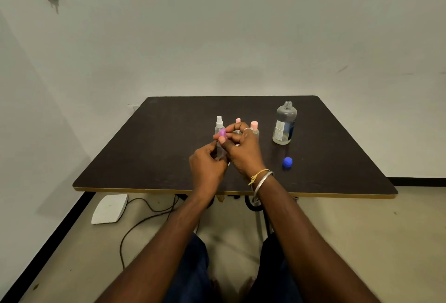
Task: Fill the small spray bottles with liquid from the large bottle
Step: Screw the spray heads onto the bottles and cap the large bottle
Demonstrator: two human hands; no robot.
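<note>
A small clear spray bottle (220,151) is upright above the middle of the dark table (144,148), with my left hand (206,170) wrapped round its body. My right hand (241,148) pinches its purple cap (222,133) at the top. Behind my hands stand a spray bottle with a white nozzle (219,124) and two with pink caps (238,121) (254,126), partly hidden. The large clear bottle (284,124) stands uncapped to the right, with a little liquid at its bottom. Its blue cap (287,162) lies on the table in front of it.
The table stands against a white wall. Below its front edge, on the floor to the left, lie a white flat device (109,208) and a dark cable (144,220). My knees are under the near edge.
</note>
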